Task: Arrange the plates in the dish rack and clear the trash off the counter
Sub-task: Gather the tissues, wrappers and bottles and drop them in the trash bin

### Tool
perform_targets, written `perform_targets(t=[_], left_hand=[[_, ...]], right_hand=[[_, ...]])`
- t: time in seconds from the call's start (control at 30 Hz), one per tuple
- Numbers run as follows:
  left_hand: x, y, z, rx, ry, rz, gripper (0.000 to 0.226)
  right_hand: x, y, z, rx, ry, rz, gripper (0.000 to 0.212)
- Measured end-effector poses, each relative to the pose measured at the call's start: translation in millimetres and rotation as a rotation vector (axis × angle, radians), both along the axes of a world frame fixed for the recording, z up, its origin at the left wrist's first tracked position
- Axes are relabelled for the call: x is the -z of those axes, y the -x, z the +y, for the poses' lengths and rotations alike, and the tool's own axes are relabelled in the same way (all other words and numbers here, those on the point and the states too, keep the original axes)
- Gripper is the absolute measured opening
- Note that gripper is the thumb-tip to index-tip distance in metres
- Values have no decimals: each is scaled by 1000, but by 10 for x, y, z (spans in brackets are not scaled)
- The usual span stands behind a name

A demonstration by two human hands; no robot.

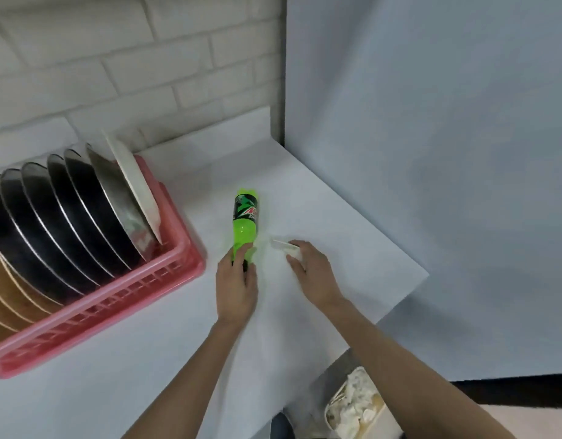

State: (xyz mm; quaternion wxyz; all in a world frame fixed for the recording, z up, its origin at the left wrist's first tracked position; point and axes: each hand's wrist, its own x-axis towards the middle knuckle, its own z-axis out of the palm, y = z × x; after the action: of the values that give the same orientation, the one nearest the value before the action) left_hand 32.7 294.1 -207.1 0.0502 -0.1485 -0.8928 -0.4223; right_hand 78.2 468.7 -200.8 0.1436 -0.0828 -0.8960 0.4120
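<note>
White counter [320,191] runs into a corner between a brick-pattern wall and a plain panel. Pink plastic dish rack [140,277] sits at left on the counter, filled with plates [83,210] on edge, leaning in one row: tan ones nearest, dark metal ones in the middle, a white plate [134,182] at the far end. The plates part of the task looks done. Below the near right edge of the counter is an open bin [358,403] holding crumpled white waste. Green bottle [245,217] lies on its side just right of the rack, not touching it. Its long axis points away from the person, base far, neck near. Label is black and green with red-white lettering; it reads as the Mtn Dew logo, only partly legible. Left hand [236,289] is curled round the neck end and grips it. Right hand [314,270], just beside, appears to pinch a small white scrap [284,244] against the counter; what the scrap is cannot be told. Judgement: both items are in hand. The bin lies back and to the right, nearer the right hand, so the left arm has the longer carry.
</note>
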Motion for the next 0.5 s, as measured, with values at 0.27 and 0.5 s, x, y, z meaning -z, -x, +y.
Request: perform_targets(t=[0.27, 0.5], left_hand=[[-179, -1600, 79, 93, -30, -28, 37], [-214, -2864, 229, 350, -108, -23, 30]], right_hand=[[-147, -1831, 65, 273, 266, -24, 26], [-30, -3236, 262, 529, 310, -115, 25]])
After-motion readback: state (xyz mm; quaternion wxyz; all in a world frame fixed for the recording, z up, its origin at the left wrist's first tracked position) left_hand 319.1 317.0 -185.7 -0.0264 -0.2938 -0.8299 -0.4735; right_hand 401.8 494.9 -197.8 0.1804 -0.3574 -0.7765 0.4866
